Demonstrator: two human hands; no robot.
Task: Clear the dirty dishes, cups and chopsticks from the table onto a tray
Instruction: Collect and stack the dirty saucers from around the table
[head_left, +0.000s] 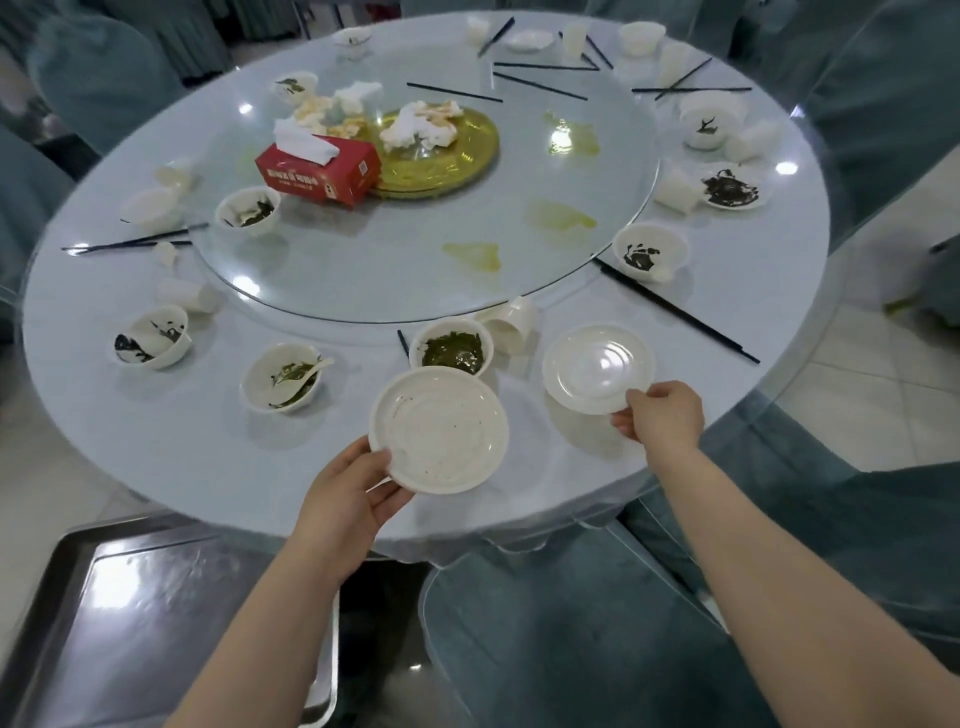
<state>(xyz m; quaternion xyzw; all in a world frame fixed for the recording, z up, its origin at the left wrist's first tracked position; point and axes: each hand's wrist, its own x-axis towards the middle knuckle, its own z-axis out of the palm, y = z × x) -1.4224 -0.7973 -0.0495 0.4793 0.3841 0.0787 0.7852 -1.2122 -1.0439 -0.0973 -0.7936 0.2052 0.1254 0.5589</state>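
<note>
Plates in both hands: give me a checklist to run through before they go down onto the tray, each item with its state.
1. Left hand grips the speckled plate by its near rim: ok.
2. Right hand pinches the clean plate at its near edge: ok.
3. Both plates lifted off the table: cannot tell.
4. Tray sits low at the left with bare metal showing, room for plates: ok.
5. Speckled plate holds only crumbs, nothing to spill: ok.
6. Bowl of greens just behind the speckled plate, touching or apart: cannot tell.
</note>
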